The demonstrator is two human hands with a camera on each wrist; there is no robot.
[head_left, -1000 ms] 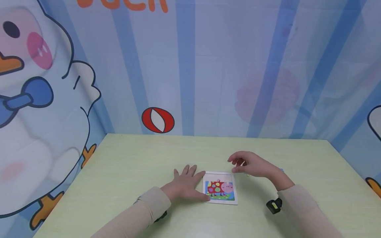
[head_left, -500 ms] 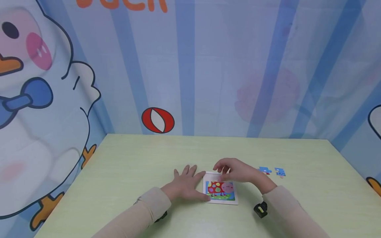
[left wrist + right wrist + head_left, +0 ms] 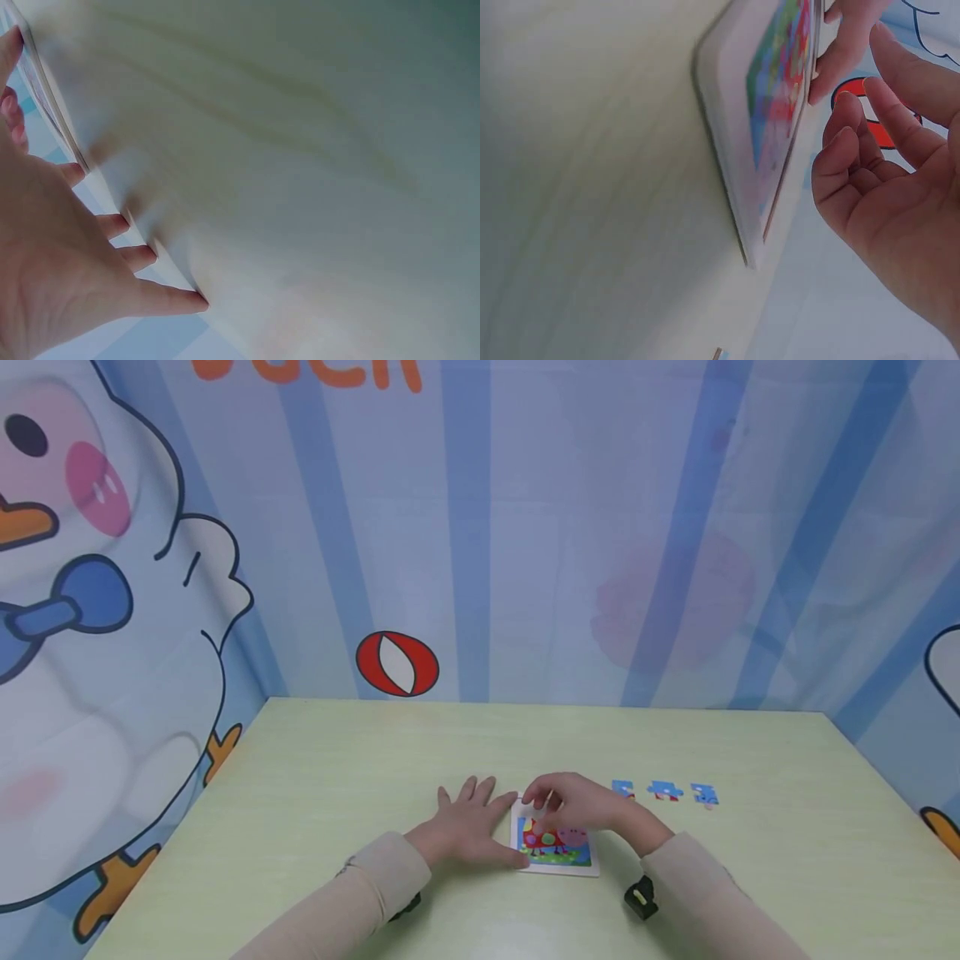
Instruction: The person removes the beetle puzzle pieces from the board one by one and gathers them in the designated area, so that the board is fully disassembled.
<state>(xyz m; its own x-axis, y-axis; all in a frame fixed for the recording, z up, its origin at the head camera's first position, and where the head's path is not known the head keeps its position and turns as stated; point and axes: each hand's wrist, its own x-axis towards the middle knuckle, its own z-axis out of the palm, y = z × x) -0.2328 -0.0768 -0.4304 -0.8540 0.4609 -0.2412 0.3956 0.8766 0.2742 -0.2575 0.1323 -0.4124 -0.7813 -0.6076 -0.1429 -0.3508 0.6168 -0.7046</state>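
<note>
Left hand (image 3: pixel 465 831): laid on the desk (image 3: pixel 360 760), fingers straight and fanned wide, gripping nothing; set along the left side of the puzzle tray (image 3: pixel 724 82), with thumb at the near left corner and forefinger at the far left corner.
Right hand (image 3: pixel 577 802): held over the far part of the puzzle tray, reaching in from the right; fingers loosely bent, thumb apart from forefinger in the right wrist view, with nothing visible in the grasp; hard to tell from these angles about any contact between fingertips and tray.
Puzzle tray: flat on the desk, pale-rimmed, between the two hands.
Puzzle picture (image 3: pixel 562 852): inside the tray, toward the near side; red spotted body, pink head to the right, green ground along the near edge, blue around; far side partly covered by the right hand.
Loose pieces: three in a row on the desk, well apart from one another, far right of the tray; left piece (image 3: pixel 622 788) just beyond the right wrist, middle piece (image 3: pixel 665 791) blue and red, right piece (image 3: pixel 705 794) mostly blue.
Sleeves: beige on both arms.
Backdrop (image 3: pixel 540 527): blue-striped, behind the desk, with a large white bird (image 3: pixel 112 677) at left and a red-and-white ball (image 3: pixel 397 663).
</note>
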